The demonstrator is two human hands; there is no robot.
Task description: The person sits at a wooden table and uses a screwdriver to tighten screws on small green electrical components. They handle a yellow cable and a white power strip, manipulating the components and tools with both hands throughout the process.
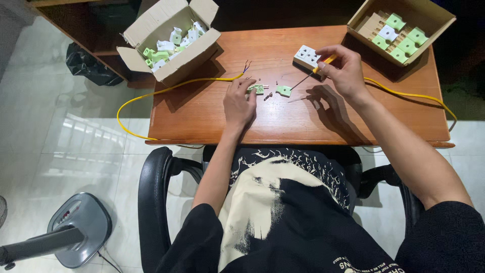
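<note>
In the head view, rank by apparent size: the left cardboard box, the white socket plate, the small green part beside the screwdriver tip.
Largest to smallest:
1. Left cardboard box
2. White socket plate
3. Small green part
All rest on the same table, so nearness hardly skews this.

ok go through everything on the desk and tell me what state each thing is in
left hand: flat on the table, fingertips on a small green part
right hand: grip closed on a screwdriver
second green part: loose on the table
white socket plate: lying by the right hand
left cardboard box: open
right cardboard box: open
yellow cable: bare wire ends, unconnected
</note>
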